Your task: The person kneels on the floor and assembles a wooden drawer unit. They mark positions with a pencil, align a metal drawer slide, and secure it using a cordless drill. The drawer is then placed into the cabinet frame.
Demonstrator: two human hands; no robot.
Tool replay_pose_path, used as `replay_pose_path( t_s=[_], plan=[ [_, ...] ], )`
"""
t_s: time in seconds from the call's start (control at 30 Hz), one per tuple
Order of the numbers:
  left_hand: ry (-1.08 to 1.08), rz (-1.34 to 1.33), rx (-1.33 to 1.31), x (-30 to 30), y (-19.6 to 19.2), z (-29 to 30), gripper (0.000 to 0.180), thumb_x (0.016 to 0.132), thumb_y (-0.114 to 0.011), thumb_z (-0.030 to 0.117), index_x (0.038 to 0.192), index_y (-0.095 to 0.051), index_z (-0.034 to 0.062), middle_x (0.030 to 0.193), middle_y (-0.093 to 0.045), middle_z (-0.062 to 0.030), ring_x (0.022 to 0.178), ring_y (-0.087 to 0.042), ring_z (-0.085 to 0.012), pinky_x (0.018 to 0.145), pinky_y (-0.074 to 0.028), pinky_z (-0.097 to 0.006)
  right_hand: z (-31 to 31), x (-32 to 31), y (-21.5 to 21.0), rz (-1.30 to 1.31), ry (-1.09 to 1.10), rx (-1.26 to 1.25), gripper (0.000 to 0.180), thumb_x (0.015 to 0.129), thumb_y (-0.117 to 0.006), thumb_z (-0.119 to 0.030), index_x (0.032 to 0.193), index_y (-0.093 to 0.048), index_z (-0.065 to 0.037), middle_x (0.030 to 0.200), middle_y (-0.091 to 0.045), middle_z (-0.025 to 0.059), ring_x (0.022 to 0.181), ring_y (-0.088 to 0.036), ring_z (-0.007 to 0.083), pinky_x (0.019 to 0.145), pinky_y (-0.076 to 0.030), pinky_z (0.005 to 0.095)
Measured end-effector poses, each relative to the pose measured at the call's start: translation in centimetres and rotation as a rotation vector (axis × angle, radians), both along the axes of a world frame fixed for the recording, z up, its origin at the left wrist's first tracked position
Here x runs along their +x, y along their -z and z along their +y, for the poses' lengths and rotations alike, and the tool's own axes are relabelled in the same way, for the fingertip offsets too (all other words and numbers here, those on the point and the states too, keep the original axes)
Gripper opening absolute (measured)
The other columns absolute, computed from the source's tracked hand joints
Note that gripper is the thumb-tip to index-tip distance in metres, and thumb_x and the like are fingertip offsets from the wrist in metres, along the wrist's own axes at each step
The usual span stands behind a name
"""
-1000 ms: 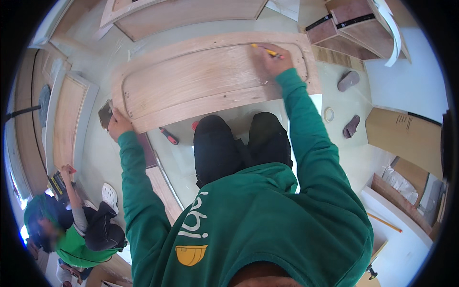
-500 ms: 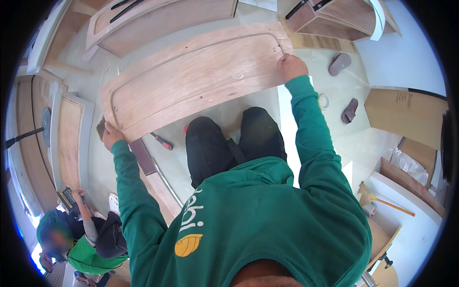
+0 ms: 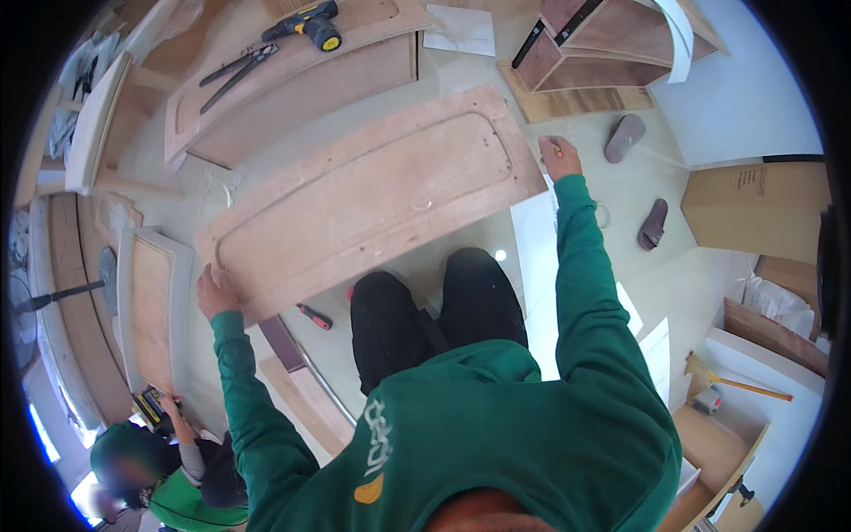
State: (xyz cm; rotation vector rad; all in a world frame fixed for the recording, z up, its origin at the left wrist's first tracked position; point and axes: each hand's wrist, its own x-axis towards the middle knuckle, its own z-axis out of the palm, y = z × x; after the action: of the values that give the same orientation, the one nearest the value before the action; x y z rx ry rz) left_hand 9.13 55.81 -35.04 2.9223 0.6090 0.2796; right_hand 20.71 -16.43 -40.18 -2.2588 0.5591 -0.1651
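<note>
A long pale wooden panel (image 3: 363,199) with a rounded groove and several small holes spans the space in front of my knees, its right end higher in the picture. My left hand (image 3: 217,291) grips its left end, fingers over the face near the groove. Just off the right end, my right hand (image 3: 560,158) is closed, apart from the panel. A small reddish-orange spot shows between its fingers; what it belongs to is too small to name. Below the panel, a red-and-black screwdriver (image 3: 315,316) lies on the floor.
Beyond the panel, a cordless drill (image 3: 310,27) and black metal strips (image 3: 238,78) rest on a wooden drawer unit (image 3: 301,115). A co-worker (image 3: 191,479) crouches at lower left beside another panel (image 3: 152,297). Slippers (image 3: 625,137), a tape roll (image 3: 604,215) and white sheets (image 3: 536,257) lie rightward.
My right hand has come off the panel's right end and now sits beside it. The view has shifted, bringing the drill into sight. My left hand still holds the left end.
</note>
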Motion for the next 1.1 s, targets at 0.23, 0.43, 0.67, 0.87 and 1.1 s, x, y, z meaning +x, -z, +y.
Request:
replay_pose_path(
  t_s=[0.23,0.43,0.67,0.87,1.1],
  plan=[
    [0.577,0.131,-0.121,13.1,-1.4,-10.1,0.052,0.088,-0.066,0.041,0.123,-0.06,0.0025,0.11,-0.066,-0.0202,0.104,-0.061,-0.0386,0.09,-0.048,-0.044,4.3,-6.0,-2.3,0.068,-0.091,0.226,0.05,0.09,-0.065,-0.038,0.117,-0.063,0.004,0.092,-0.07,0.0138,0.083,-0.067,0.0168,0.071,-0.055,0.0321],
    [0.482,0.745,-0.217,20.4,-0.4,-15.4,0.08,0.077,-0.062,0.071,0.105,-0.068,-0.0037,0.098,-0.068,-0.0234,0.094,-0.065,-0.0394,0.085,-0.05,-0.044,8.9,-9.3,-2.8,-0.061,0.351,0.994,0.043,0.089,-0.071,-0.033,0.112,-0.061,0.003,0.089,-0.067,0.0089,0.069,-0.065,0.016,0.062,-0.058,0.0328],
    [0.555,0.561,-0.145,13.3,-7.5,-16.0,0.074,0.073,-0.066,0.068,0.089,-0.07,-0.0046,0.085,-0.067,-0.0255,0.083,-0.065,-0.0407,0.076,-0.05,-0.046,8.0,-17.3,-4.9,-0.099,0.302,1.104,0.035,0.091,-0.067,-0.026,0.11,-0.062,0.002,0.096,-0.069,0.0123,0.082,-0.07,0.0205,0.07,-0.061,0.0362],
    [0.667,0.219,-0.135,2.9,-17.0,-14.7,0.063,0.073,-0.071,0.06,0.072,-0.065,-0.0021,0.063,-0.06,-0.0208,0.059,-0.06,-0.0372,0.056,-0.046,-0.045,8.1,-24.7,-11.7,-0.334,0.121,1.084,0.036,0.093,-0.064,-0.03,0.113,-0.056,0.0,0.103,-0.065,0.0104,0.092,-0.065,0.0198,0.081,-0.055,0.0372],
    [0.605,-0.38,-0.327,-5.5,-21.3,-13.8,0.06,0.088,-0.058,0.053,0.063,-0.055,-0.0004,0.055,-0.05,-0.0142,0.05,-0.049,-0.0265,0.05,-0.038,-0.039,13.2,-22.6,-27.0,-1.056,0.222,1.153,0.02,0.09,-0.064,-0.015,0.103,-0.055,-0.003,0.093,-0.058,0.0042,0.086,-0.056,0.0131,0.079,-0.047,0.0296]
  ],
)
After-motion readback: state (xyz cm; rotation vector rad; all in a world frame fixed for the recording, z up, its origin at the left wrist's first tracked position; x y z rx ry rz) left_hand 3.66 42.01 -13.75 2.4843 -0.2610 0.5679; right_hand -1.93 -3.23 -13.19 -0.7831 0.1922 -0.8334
